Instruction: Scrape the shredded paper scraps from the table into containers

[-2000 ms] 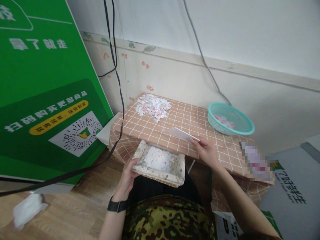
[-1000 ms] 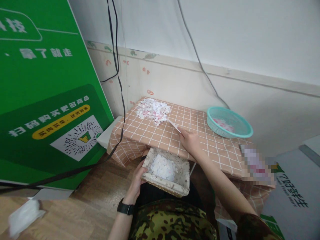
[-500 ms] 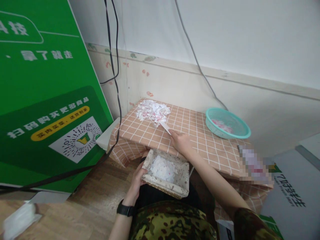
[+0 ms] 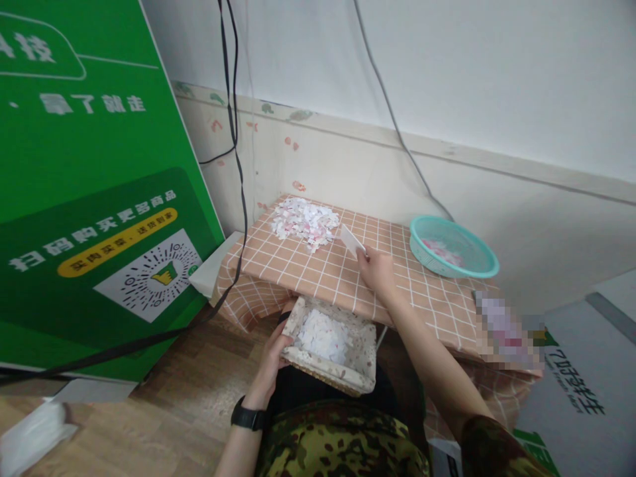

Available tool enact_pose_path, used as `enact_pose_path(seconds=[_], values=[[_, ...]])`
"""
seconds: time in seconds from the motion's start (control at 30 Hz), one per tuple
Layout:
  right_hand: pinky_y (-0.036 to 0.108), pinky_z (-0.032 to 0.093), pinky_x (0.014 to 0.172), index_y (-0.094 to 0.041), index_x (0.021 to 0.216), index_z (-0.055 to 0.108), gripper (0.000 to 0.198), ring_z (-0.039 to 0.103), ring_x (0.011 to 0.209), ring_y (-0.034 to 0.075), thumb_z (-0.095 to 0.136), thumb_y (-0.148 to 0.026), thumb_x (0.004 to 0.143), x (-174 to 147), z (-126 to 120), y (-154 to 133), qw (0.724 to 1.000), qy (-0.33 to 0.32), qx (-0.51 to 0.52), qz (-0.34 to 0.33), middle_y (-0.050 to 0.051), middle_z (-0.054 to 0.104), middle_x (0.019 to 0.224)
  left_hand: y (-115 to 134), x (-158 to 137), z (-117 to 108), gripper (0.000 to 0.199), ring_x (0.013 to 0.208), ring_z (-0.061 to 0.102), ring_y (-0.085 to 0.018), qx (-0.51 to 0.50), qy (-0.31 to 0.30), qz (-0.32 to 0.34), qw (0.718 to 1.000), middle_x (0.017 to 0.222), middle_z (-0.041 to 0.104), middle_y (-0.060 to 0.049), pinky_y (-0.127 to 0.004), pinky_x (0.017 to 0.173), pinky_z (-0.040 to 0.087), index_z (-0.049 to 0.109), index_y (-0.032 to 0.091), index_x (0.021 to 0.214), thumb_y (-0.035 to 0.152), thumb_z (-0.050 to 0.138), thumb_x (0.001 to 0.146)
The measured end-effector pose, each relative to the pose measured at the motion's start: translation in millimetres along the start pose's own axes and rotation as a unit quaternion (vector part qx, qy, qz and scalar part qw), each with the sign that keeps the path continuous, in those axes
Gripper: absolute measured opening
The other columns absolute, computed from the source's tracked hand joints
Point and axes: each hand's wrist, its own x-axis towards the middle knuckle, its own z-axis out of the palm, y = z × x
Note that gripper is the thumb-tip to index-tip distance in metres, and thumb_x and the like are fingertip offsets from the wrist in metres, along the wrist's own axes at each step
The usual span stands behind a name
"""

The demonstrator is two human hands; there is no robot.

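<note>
My left hand (image 4: 275, 349) grips the left side of a rectangular, cloth-lined basket (image 4: 365, 361), held over my lap just below the table's front edge. Inside the basket lie many white paper scraps (image 4: 322, 336). In my right hand (image 4: 376, 270) is a flat white card (image 4: 350, 240), pinched at its lower end and tilted above the tablecloth. Left of the card, a heap of white and pinkish paper scraps (image 4: 305, 220) is spread at the table's far left corner. A gap of cloth shows between card and heap.
A checked brown cloth covers the table (image 4: 293, 271). At its right stands a turquoise plastic basket (image 4: 454, 265) with pink and white bits inside. A blurred-out flat item (image 4: 501, 324) lies at the right corner. Black cables (image 4: 238, 165) hang in front of a green panel (image 4: 99, 152).
My right hand has drawn the card away from the paper heap, to the right and up off the cloth. My left hand and the cloth-lined basket stay where they were.
</note>
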Motion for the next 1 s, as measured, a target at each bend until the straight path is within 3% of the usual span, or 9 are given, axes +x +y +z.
enact_pose_path(seconds=[0.2,0.47,0.6,0.77,1.0], values=[[0.028,0.030,0.055,-0.015,0.077,0.068,0.041,0.061,0.061,0.020,0.039,-0.040,0.092,4,-6,12,0.998,0.039,0.026,0.047,0.012,0.070,0.071,2,-2,3,0.055,0.078,0.063,-0.025,-0.006,0.005,-0.004,1.000,0.096,0.072,-0.007,-0.031,0.060,0.046,0.063,0.023,0.122,0.036,0.064,0.068],[0.027,0.032,0.054,-0.016,0.078,0.066,0.039,0.061,0.058,0.019,0.037,-0.038,0.092,-12,-5,-22,0.996,0.027,0.086,0.015,0.009,0.069,0.069,1,-2,3,0.053,0.076,0.062,-0.025,0.007,0.016,-0.001,1.000,0.091,0.072,-0.005,-0.031,0.059,0.046,0.063,0.024,0.121,0.034,0.062,0.069],[0.027,0.031,0.054,-0.016,0.076,0.065,0.039,0.061,0.059,0.019,0.037,-0.037,0.092,-6,-4,-22,0.996,0.042,0.069,0.036,0.010,0.069,0.070,2,-3,3,0.053,0.080,0.063,-0.026,-0.003,0.015,-0.002,1.000,0.097,0.072,-0.006,-0.031,0.062,0.047,0.063,0.024,0.121,0.034,0.063,0.069],[0.028,0.028,0.054,-0.017,0.074,0.064,0.036,0.058,0.056,0.018,0.039,-0.035,0.092,4,-4,-19,0.998,0.028,0.048,0.006,0.008,0.068,0.066,-1,-2,2,0.054,0.083,0.062,-0.026,0.000,0.017,0.003,1.000,0.101,0.071,-0.007,-0.031,0.062,0.047,0.062,0.024,0.122,0.034,0.063,0.070],[0.027,0.028,0.052,-0.016,0.070,0.064,0.037,0.055,0.055,0.016,0.041,-0.038,0.090,8,-6,-14,0.995,0.019,0.098,0.003,0.007,0.065,0.062,-1,-1,2,0.052,0.084,0.061,-0.025,0.014,0.009,0.004,1.000,0.102,0.070,-0.006,-0.032,0.063,0.049,0.060,0.025,0.123,0.034,0.059,0.072]])
